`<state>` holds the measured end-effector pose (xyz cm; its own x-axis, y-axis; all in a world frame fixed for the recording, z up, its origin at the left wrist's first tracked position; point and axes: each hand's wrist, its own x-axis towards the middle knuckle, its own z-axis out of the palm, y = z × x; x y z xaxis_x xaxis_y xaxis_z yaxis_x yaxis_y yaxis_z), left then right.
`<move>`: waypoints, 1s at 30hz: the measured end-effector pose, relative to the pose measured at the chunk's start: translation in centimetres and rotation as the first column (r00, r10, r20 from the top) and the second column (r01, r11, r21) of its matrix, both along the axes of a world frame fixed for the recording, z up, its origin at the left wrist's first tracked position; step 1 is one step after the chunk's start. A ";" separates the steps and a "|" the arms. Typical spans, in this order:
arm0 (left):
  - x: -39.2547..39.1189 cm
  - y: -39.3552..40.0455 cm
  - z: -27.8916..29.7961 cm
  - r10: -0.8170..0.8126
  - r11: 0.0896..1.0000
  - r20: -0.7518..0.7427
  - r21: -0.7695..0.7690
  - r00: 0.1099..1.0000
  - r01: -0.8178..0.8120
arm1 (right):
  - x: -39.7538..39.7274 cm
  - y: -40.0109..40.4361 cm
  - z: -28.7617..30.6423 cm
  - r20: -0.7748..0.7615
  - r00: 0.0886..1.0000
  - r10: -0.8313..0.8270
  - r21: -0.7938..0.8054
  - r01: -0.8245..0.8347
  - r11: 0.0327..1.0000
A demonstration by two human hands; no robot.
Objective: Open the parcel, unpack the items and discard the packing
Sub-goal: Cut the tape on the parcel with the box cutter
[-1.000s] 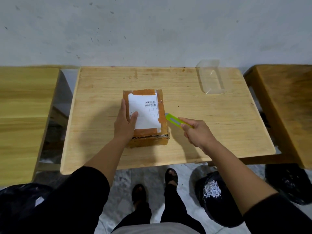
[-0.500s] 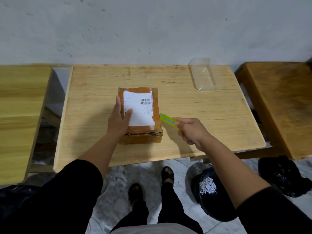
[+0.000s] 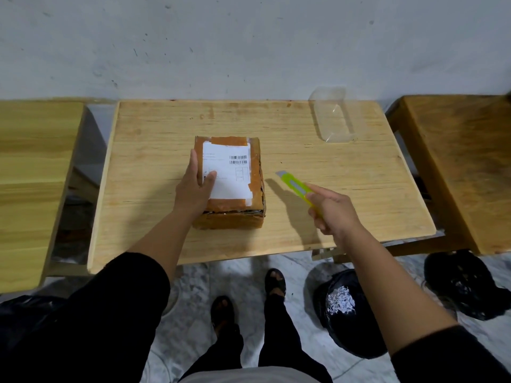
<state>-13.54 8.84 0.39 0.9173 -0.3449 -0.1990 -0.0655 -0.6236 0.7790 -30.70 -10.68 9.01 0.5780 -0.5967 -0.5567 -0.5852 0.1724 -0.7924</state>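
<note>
A brown cardboard parcel (image 3: pixel 235 172), taped and bearing a white shipping label, lies in the middle of a light wooden table (image 3: pixel 345 189). My left hand (image 3: pixel 195 189) rests flat on its near left corner, thumb on the label, holding it down. To the right of the box, my right hand (image 3: pixel 333 214) grips a yellow-green utility knife (image 3: pixel 297 187). The blade tip points up-left and hangs a short way off the parcel's right side, not touching it.
A clear plastic container (image 3: pixel 334 117) sits at the table's back right. Wooden benches stand to the left (image 3: pixel 30 167) and right (image 3: pixel 456 161). Black rubbish bags (image 3: pixel 345 308) lie on the floor under the front right edge, another (image 3: pixel 464 283) further right. My feet are below.
My right hand has drawn the knife away from the parcel's right edge, to the right. My left hand stays on the box, which has not shifted on the table.
</note>
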 end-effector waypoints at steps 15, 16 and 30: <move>0.0 0.1 0.1 0.012 1.000 -0.020 -0.025 1.000 -0.013 | 3.6 5.2 -5.1 0.191 0.981 -0.022 0.091 0.005 0.996; 0.0 0.1 0.1 0.015 0.999 -0.025 -0.029 1.000 -0.016 | 3.4 5.3 -4.9 0.207 0.978 0.000 0.109 -0.023 0.994; 0.0 0.1 0.1 0.016 0.999 -0.036 -0.045 0.999 -0.018 | 2.0 4.9 -4.6 -0.048 0.855 0.516 -0.346 -0.499 0.795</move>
<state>-13.57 8.96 0.52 0.9156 -0.3389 -0.2162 -0.0270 -0.5885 0.8081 -28.65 -5.78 4.42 0.8703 -0.3541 -0.3423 -0.4748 -0.4185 -0.7743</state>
